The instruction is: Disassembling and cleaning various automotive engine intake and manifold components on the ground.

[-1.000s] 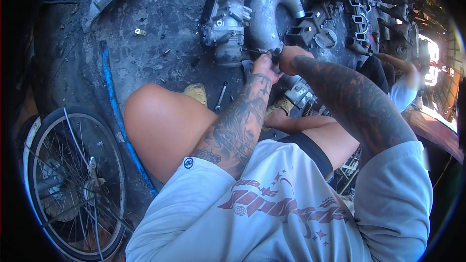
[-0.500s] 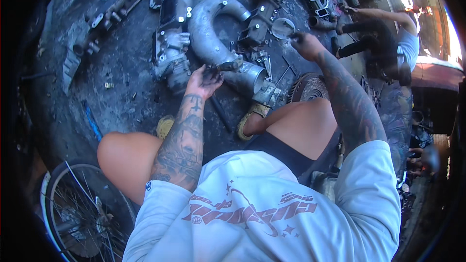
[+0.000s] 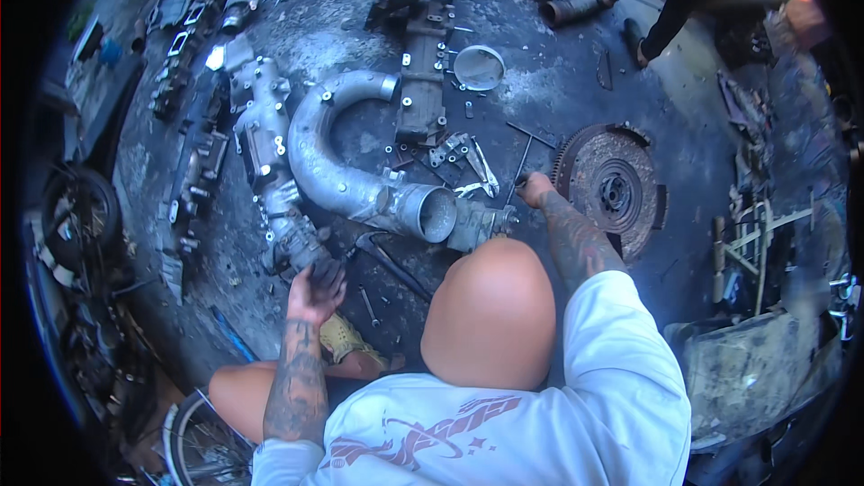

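My left hand, its fingers blackened and loosely curled apart, is turned palm up near the lower end of a long metal engine part; it shows no object in it. To the right, my right hand is closed at the lower end of the shaft of a T-handle wrench; the fingertips are partly hidden. Between my hands a big silver curved pipe lies on the floor, its wide mouth facing me. A hammer and a small spanner lie below it. Pliers rest beside the wrench.
A rusty toothed flywheel lies right of my right hand. A round metal ring and a long engine block part lie farther off. More manifolds line the left. A person's legs stand far right; a bicycle wheel is lower left.
My view has shifted. My right hand has come down and nearer, to the T-handle wrench. My left hand has left the curved pipe and moved down and left.
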